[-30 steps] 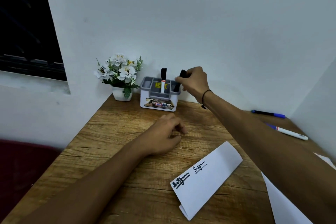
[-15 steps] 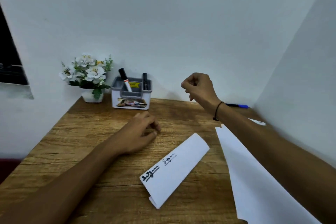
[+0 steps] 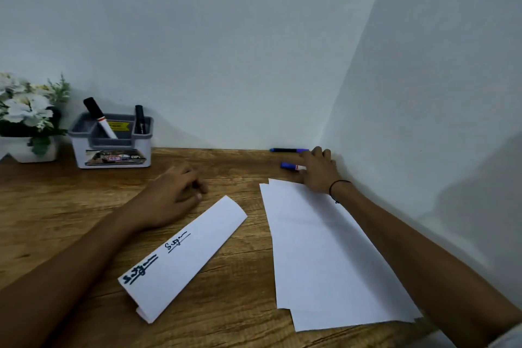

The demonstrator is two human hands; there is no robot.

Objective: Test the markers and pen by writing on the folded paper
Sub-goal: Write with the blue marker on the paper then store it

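Wood-grain table [image 3: 231,316] set in a wall corner. At rear left, a white flower pot [image 3: 34,151] beside a grey-and-white organiser [image 3: 111,154]. Centre: folded paper [image 3: 183,257] lying diagonally, two written marks at its near end. Right: loose white sheets [image 3: 324,257] overlapping. At the far right corner, a blue-capped marker [image 3: 289,166] and, behind it against the wall, a dark pen [image 3: 285,150]. The left hand [image 3: 172,195] rests on the table; the right hand [image 3: 317,171] covers the marker's end.

A wooden desk [image 3: 70,206] with a matt, visibly grained surface. On it lie smooth white paper sheets [image 3: 324,248] and a folded paper [image 3: 197,240], also matt. At the back edge stands a plastic organiser [image 3: 111,155] holding plastic markers [image 3: 99,118].
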